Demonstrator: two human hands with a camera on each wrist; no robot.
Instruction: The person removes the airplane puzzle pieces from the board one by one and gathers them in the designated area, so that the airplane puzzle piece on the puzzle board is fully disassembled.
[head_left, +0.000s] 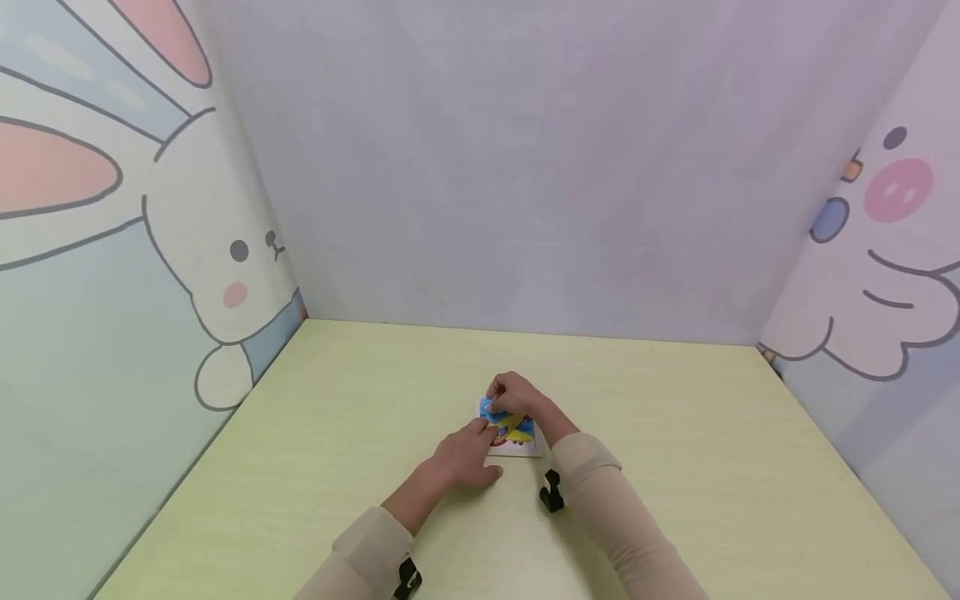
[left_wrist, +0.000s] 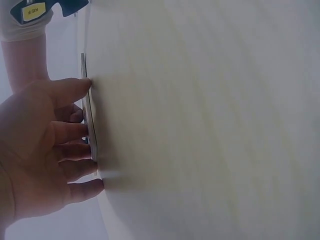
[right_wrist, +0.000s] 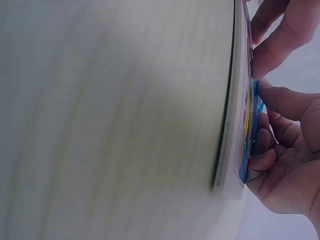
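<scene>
A small flat picture board (head_left: 517, 451) with a white border and a blue and yellow picture lies on the table in the head view. My left hand (head_left: 463, 458) rests at its left side, fingers fairly straight and their tips on the picture, the thumb spread out on the table. Over the board's upper part is my right hand (head_left: 517, 394), fingers curled. In the right wrist view its thumb and fingers pinch a thin blue piece (right_wrist: 260, 103) at the board's face. The palm side of that hand faces the camera there, and its fingers hide part of the picture.
The pale yellow tabletop (head_left: 360, 375) stretches out on all sides of the board. A plain grey curtain (head_left: 525, 167) hangs behind it, with cartoon-printed panels at left and right. Black wrist devices (head_left: 552, 492) sit under both sleeves.
</scene>
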